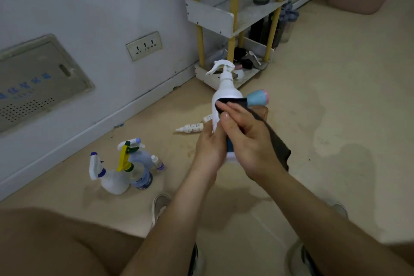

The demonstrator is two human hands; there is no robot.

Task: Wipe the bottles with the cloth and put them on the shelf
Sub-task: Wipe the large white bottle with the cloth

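At about 8 o'clock a cluster of spray bottles (121,170) stands on the floor (336,96), with a small bottle (190,128) lying on its side nearer the centre. These, we judge, are not yet wiped.

Next comes the left hand (209,148), curled round the lower body of the white bottle (224,89). The bottle is held up off the floor at the centre, its trigger head (220,66) toward 12 o'clock. The right hand (248,141) sits just beside the left, thumb and fingers clasping the dark cloth (234,101) against the bottle's middle. The cloth's loose end hangs toward 4 o'clock. Both hands are together on the one bottle, and we take the wiping to be under way.

The bottle looks like smooth, stiff plastic (how full it is we cannot tell), so probably fairly light and apt to slip if damp. The body suits the wiping grip; for carrying, the neck under the trigger head would be surer. The cloth is soft and limp — it will bunch.

The shelf (224,18) stands at 12 to 1 o'clock, well apart from the hands.
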